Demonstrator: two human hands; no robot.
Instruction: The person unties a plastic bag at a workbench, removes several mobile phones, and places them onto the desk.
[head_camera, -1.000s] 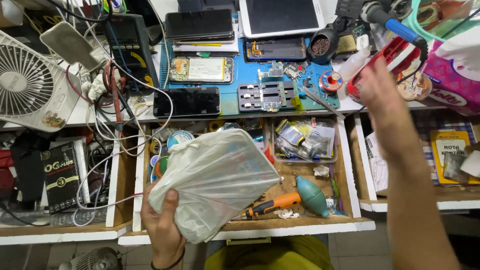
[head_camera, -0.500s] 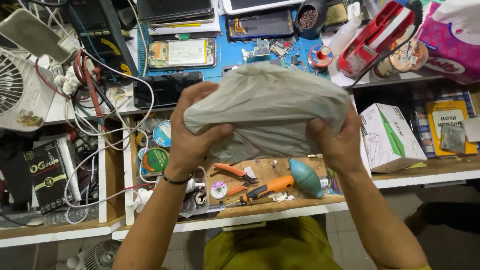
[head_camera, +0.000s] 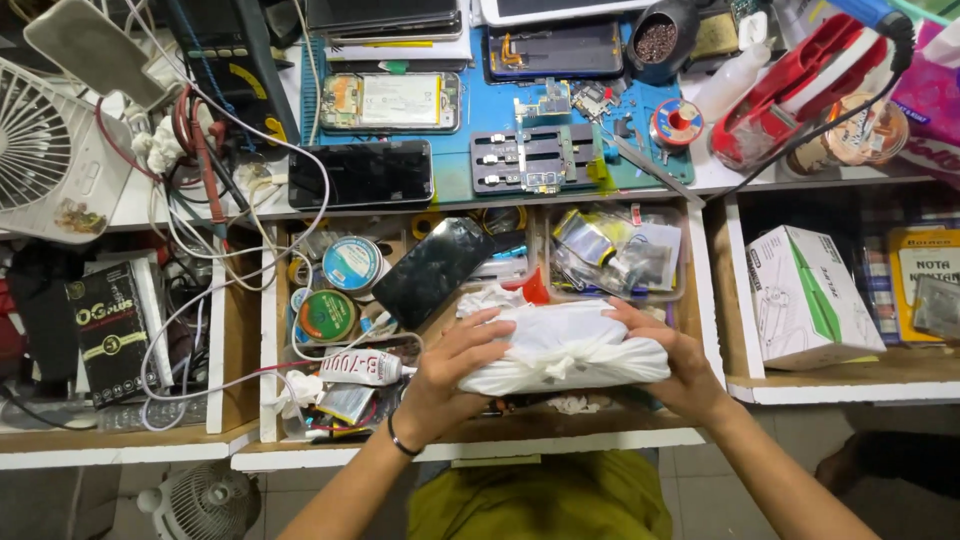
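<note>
A white plastic bag (head_camera: 565, 347), bunched into a flat bundle, lies low over the open middle drawer (head_camera: 480, 440). My left hand (head_camera: 450, 375) grips its left end with the fingers curled over the top. At the bundle's right end my right hand (head_camera: 680, 365) holds it from the side and below. A dark phone (head_camera: 432, 272) leans in the drawer just behind the bag, and a glue tube (head_camera: 362, 367) lies beside my left hand.
The drawer also holds round tape tins (head_camera: 352, 264) and a clear box of small parts (head_camera: 612, 252). A blue work mat (head_camera: 520, 110) on the bench carries opened phones. A white box (head_camera: 812, 296) sits in the right drawer, with a fan (head_camera: 45, 150) and cables at left.
Both hands brought the bag down from in front of the bench into the drawer. It has been squeezed from a loose puffed shape into a compact bundle.
</note>
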